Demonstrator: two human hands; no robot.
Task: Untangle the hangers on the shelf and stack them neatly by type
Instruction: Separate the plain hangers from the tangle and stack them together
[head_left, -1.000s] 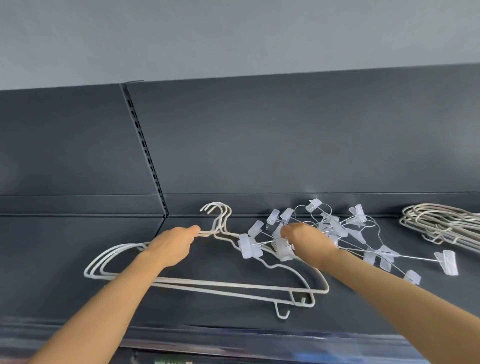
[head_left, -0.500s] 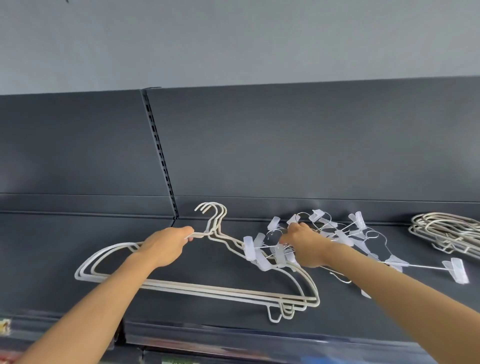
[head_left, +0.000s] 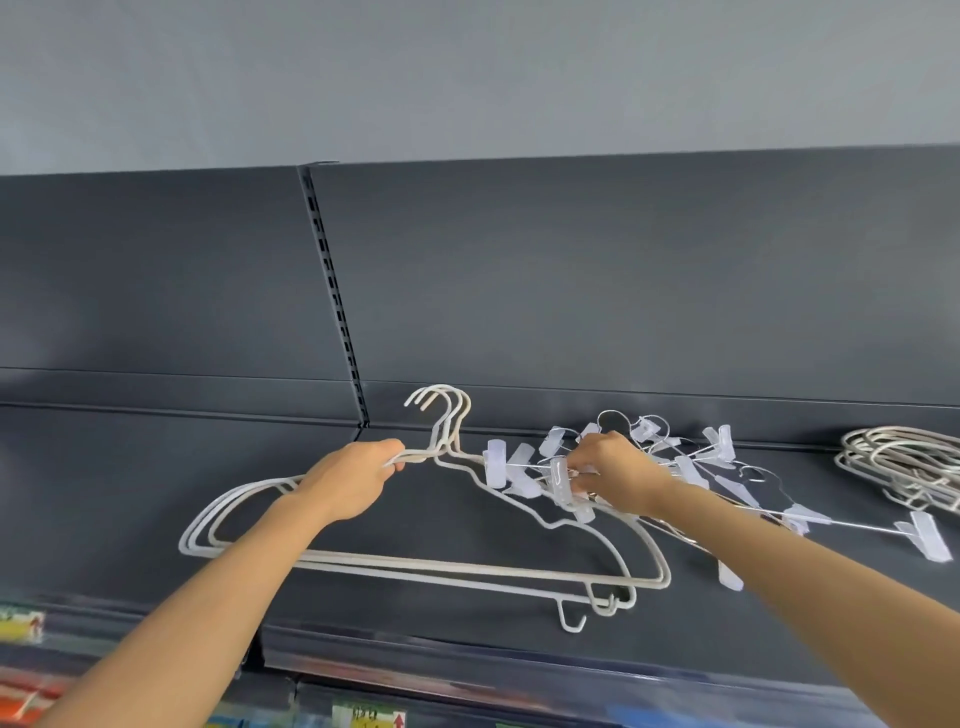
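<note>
Three white coated wire hangers (head_left: 467, 569) lie stacked on the dark shelf (head_left: 130, 467), hooks pointing to the back wall. My left hand (head_left: 353, 480) grips their necks just below the hooks. To the right lies a tangle of thin metal clip hangers (head_left: 691, 467) with translucent white clips. My right hand (head_left: 608, 470) has its fingers curled around the clips and wires at the tangle's left end, where it overlaps the white hangers' right shoulders.
A neat pile of beige wire hangers (head_left: 904, 462) lies at the far right of the shelf. A slotted upright (head_left: 332, 296) splits the dark back panel. Coloured price labels (head_left: 369, 719) run along the lower shelf edge.
The view has shifted left, so everything sits further right in frame. Both hands keep their grips. The white hangers have drawn closer together into one stack.
</note>
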